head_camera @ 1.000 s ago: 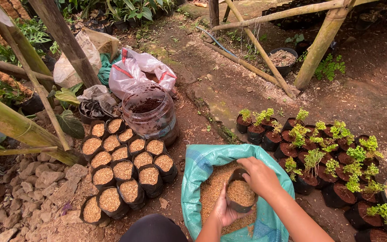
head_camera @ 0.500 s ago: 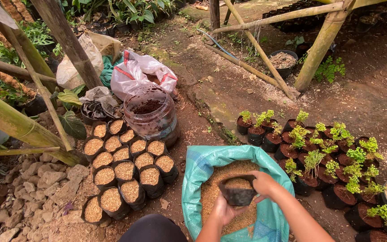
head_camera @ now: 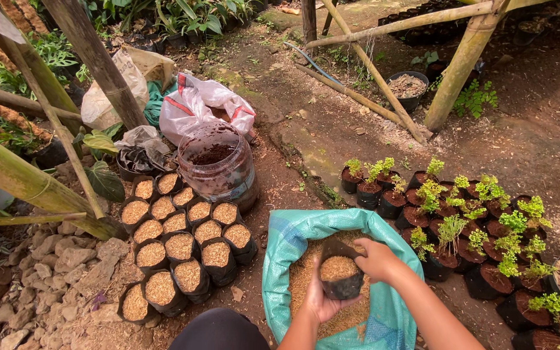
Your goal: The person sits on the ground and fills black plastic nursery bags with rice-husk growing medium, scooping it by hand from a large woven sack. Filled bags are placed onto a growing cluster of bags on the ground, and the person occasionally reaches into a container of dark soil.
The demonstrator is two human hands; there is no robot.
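At the lower centre of the frame, the left hand (head_camera: 322, 299) cups one small black planting bag (head_camera: 341, 277) from below, while the right hand (head_camera: 376, 258) pinches its rim; both grip it. The bag is soft plastic, filled with tan, grainy husk, and sits above the open mouth of one teal woven sack (head_camera: 283, 272) holding the same husk. To the lower left, about sixteen filled black bags (head_camera: 183, 249) stand packed together on bare soil beside grey stones (head_camera: 40, 259). Right of centre, a cluster of dark pots with green seedlings (head_camera: 474, 223) is too crowded to count. Farther up, one clear plastic jar (head_camera: 218, 170) holds dark soil. Behind it lies one white crumpled bag with red trim (head_camera: 196, 104).
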